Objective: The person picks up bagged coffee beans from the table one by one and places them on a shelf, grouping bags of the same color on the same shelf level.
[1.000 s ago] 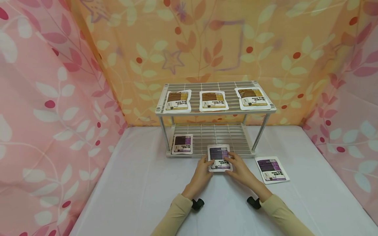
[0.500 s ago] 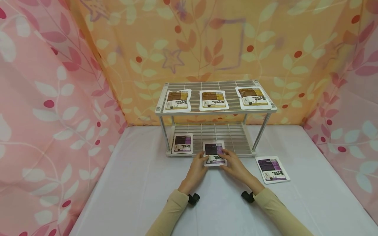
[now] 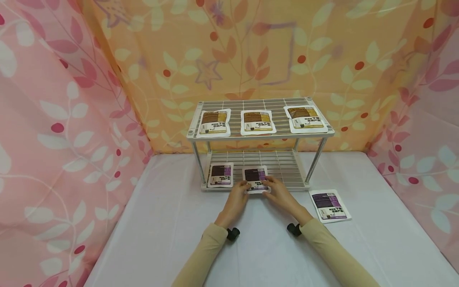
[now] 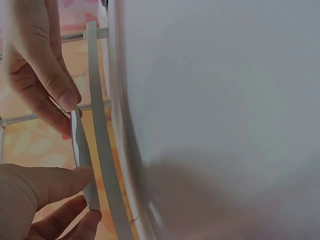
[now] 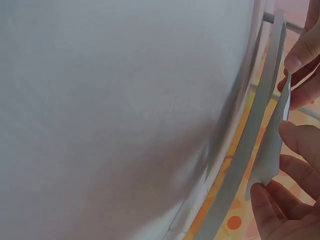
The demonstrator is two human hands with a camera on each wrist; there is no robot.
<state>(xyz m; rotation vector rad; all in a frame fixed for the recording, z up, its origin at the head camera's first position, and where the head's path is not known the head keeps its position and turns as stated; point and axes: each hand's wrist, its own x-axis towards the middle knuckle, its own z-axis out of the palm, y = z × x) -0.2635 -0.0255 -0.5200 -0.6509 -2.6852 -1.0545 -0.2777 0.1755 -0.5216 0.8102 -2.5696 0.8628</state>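
Observation:
A flat white pouch with a dark and purple label (image 3: pixel 255 175) is held between both hands over the front of the rack's lower shelf. My left hand (image 3: pixel 236 198) pinches its left edge, and my right hand (image 3: pixel 281 194) pinches the right edge. Seen edge-on in the left wrist view, the pouch (image 4: pixel 82 145) lies close to the rack's front rail (image 4: pixel 102 130), with thumb and fingers on either side of it. The right wrist view shows the pale back of the pouch (image 5: pixel 270 145) beside the same rail.
A two-tier wire rack (image 3: pixel 287 171) stands at the back of the white table (image 3: pixel 161 239). Another purple-labelled pouch (image 3: pixel 220 175) lies on the lower shelf's left. Three brown-and-yellow pouches, including a middle one (image 3: pixel 257 122), lie on top. A further purple-labelled pouch (image 3: pixel 330 206) rests on the table at right.
Both hands have carried the pouch forward and a little left, from in front of the rack to over the lower shelf, beside the pouch lying there. The other pouches have stayed put.

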